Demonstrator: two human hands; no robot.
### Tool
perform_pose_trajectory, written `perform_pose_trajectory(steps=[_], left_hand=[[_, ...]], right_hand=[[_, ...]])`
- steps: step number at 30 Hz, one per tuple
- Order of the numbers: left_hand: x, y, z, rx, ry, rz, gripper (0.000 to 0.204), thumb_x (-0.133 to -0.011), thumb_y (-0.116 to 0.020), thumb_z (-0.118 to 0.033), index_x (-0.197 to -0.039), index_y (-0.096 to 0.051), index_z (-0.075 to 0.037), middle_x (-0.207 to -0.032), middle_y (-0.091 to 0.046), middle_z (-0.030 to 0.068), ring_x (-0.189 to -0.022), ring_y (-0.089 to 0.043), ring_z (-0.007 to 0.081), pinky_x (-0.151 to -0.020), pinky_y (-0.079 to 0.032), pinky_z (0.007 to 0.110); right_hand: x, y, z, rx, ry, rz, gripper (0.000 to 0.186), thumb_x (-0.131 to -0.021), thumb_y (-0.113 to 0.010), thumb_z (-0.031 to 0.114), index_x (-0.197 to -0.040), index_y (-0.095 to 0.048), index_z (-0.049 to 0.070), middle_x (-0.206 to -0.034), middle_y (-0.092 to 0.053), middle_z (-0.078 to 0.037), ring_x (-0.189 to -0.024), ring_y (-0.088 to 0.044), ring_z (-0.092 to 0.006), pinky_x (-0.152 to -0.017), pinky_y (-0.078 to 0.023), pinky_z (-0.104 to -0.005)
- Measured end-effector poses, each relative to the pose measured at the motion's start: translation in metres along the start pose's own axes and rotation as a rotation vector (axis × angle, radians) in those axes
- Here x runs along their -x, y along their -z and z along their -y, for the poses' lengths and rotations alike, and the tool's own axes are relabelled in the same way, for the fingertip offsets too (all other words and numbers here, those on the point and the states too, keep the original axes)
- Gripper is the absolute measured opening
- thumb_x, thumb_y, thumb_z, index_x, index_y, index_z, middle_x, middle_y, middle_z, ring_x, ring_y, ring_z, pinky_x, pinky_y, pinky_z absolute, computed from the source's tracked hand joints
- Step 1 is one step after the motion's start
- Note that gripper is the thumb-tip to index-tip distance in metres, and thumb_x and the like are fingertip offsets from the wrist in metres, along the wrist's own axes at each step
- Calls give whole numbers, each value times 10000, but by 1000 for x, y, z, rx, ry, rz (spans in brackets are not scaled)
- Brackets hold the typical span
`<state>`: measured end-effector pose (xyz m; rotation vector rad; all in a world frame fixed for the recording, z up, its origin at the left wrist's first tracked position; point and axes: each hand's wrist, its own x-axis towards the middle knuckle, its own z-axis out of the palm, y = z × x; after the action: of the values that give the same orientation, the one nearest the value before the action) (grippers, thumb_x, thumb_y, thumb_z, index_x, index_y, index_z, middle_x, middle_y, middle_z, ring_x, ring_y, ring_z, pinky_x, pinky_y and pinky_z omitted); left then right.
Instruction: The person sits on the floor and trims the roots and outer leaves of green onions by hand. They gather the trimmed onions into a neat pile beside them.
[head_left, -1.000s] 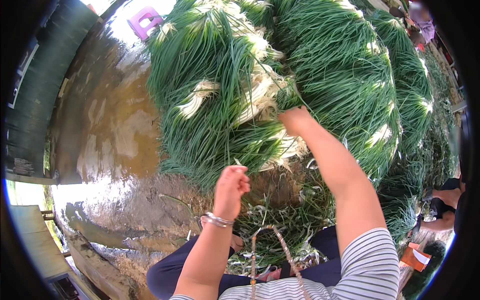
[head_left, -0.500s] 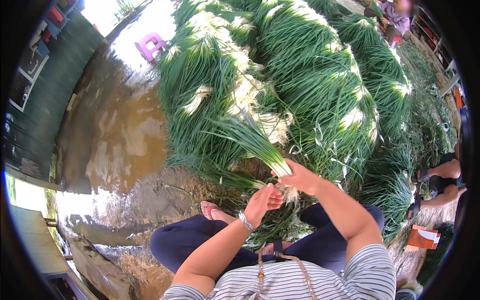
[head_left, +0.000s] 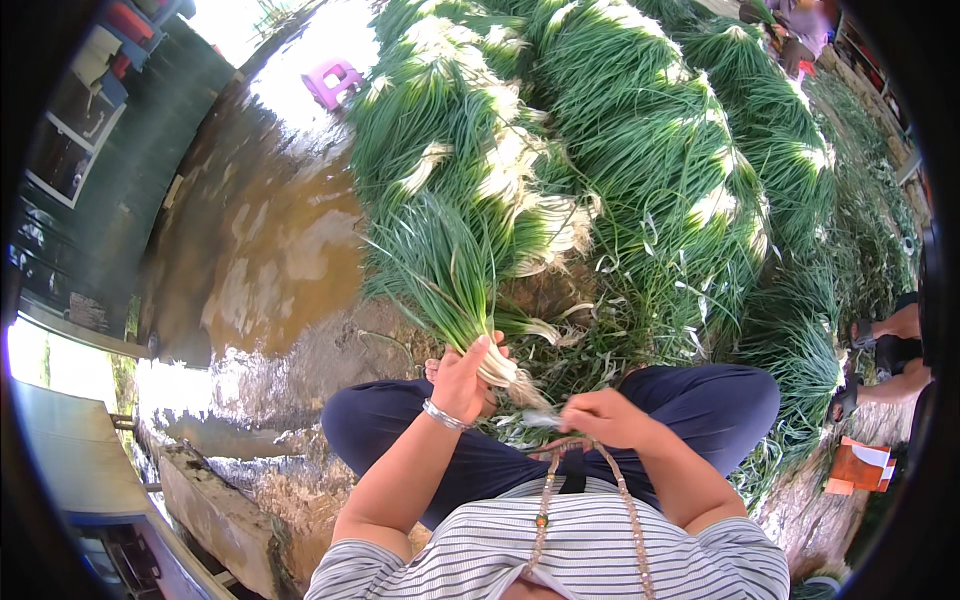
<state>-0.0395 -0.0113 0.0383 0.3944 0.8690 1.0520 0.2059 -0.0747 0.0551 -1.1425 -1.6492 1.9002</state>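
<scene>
A bunch of green onions (head_left: 450, 285) is in my left hand (head_left: 462, 380), whose fingers wrap around the white stems. Its green tops point away from me, up and to the left, and its roots hang toward my lap. Close to those roots, my right hand (head_left: 606, 418) is closed, fingers curled. A pale, blurred bit shows beside its fingertips; whether it is root, peeled skin or something else I cannot tell. On the ground just beyond the held bunch lie a few loose green onions (head_left: 540, 330).
Long heaps of green onions (head_left: 620, 130) stretch ahead and to the right. A pink stool (head_left: 332, 82) stands on wet ground (head_left: 270, 260) at the left. At the far right are another person's legs (head_left: 895, 350) and an orange-and-white packet (head_left: 860, 465); someone else sits at the top right.
The bunch has passed from my right hand to my left and swung left, nearer me. My right hand has drawn back toward my lap, below the roots. The view has shifted slightly.
</scene>
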Motion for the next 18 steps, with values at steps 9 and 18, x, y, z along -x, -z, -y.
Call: perform_pose_trajectory(steps=[9, 18], left_hand=[[6, -7, 25, -135, 24, 229, 471, -871, -561, 5, -1287, -370, -108, -1179, -520, 81, -1023, -578, 220, -860, -519, 426], [13, 0, 22, 55, 378, 432, 513, -882, -559, -39, -1341, -351, -134, -1272, -490, 83, -972, -585, 190, -739, -548, 363]], right_hand=[[-27, 6, 28, 553, 372, -568, 493, -802, -685, 143, -1271, -532, 141, -1117, -549, -140, -992, -542, -320, -856, -468, -386], [-81, 14, 28, 397, 231, -542, 263, -872, -614, 95, -1110, -526, 25, -906, -547, -82, -799, -575, -190, -664, -480, -287]])
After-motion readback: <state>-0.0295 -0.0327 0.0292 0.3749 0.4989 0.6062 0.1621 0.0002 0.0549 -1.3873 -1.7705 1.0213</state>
